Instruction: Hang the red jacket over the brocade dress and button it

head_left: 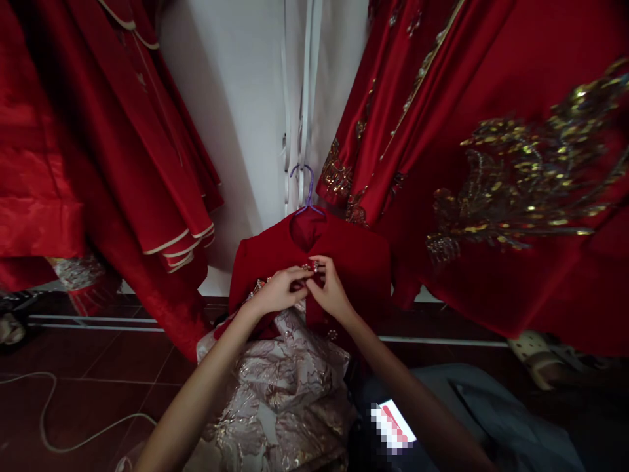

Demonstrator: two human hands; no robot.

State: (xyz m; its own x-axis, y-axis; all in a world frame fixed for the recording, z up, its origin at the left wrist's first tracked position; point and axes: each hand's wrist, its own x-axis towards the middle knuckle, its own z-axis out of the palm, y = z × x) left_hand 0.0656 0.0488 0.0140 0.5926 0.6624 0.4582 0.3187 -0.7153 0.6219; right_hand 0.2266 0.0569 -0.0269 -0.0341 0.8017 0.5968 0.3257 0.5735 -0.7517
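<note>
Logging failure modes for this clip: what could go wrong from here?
1. The left hand and right hand work close together at a small jewelled ornament; it could slip or snag.
2. The red jacket is on a thin purple hanger; a hard tug at its front might tilt it.
3. Pale patterned fabric lies bunched just below the hands and might get caught.

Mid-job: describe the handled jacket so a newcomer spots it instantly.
Start at the white wall between the hanging red garments. Low before it, a red jacket hangs on a purple hanger. Unlike its neighbours, it has the left hand and right hand at its front.
</note>
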